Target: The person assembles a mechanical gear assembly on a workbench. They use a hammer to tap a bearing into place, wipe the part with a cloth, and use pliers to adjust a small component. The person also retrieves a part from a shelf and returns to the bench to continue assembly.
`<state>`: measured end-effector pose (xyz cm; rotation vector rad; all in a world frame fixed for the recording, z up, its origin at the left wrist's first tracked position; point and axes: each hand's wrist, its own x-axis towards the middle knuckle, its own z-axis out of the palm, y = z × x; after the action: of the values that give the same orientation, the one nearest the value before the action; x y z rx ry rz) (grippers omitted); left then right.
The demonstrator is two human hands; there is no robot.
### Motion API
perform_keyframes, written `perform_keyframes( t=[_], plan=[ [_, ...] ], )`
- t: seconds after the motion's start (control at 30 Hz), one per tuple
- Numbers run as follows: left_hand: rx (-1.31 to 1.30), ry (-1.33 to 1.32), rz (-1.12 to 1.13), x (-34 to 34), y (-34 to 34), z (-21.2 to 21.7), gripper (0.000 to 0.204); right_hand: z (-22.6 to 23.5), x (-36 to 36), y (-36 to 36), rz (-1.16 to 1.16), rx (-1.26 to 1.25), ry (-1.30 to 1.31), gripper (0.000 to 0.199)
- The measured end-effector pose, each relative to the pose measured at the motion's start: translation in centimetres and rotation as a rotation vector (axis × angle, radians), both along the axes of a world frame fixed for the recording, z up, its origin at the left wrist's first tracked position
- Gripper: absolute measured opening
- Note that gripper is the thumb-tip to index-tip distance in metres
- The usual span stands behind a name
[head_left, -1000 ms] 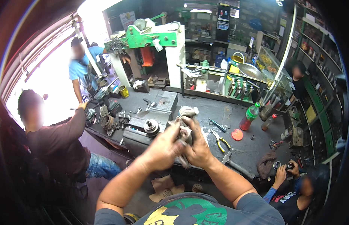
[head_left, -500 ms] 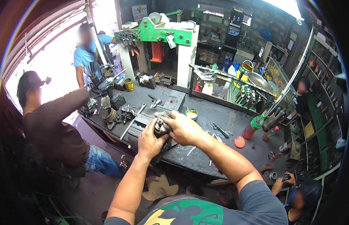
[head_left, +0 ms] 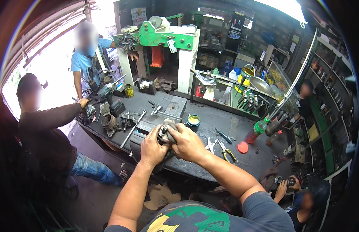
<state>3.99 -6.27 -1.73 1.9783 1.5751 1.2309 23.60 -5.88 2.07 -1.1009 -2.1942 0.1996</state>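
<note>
Both hands are closed around one dark metal geared shaft [head_left: 162, 130], whose round end points up between my thumbs. My left hand [head_left: 151, 149] wraps its near-left side. My right hand [head_left: 189, 143] presses a grey rag [head_left: 172, 131] against its right side. Fingers and rag cover much of the part, so its lower end is hidden. It sits over the near end of the bench vise [head_left: 147, 123]; whether the jaws touch it cannot be seen. Just beyond my right hand stands a small tub of yellowish grease [head_left: 193, 120].
Right of my hands lie pliers with yellow-black handles [head_left: 227, 151], a red lid [head_left: 242, 147] and a green-topped bottle [head_left: 257, 129]. A long metal bar [head_left: 134, 128] and a cordless drill [head_left: 110, 94] lie left. A green press [head_left: 164, 36] stands behind. Co-workers are left and lower right.
My hands stay on the shaft, and the rag has shifted over it slightly. The dark-sleeved co-worker at left has lowered an arm toward the bench. The view has moved slightly.
</note>
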Motion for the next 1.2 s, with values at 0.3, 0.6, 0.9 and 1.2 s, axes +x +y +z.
perform_keyframes(
  t=[0.3,0.6,0.9,1.2],
  plan=[
    [-0.138,0.022,0.023,1.1,0.0,0.6,0.054,2.2,1.2,4.2,0.307,0.193,-0.135,0.052],
    [0.163,-0.125,-0.033,0.6,-0.2,-0.4,0.060,2.6,-5.1,3.6,-0.032,0.006,0.004,0.030],
    [0.015,-0.166,-0.080,-0.6,0.9,-2.1,0.075,-2.1,-0.9,0.3,-0.142,0.065,0.204,0.030],
    [0.047,-0.193,-0.121,-0.1,0.8,-1.7,0.064,-0.6,-2.2,-1.5,0.052,0.131,0.103,0.036]
  ],
)
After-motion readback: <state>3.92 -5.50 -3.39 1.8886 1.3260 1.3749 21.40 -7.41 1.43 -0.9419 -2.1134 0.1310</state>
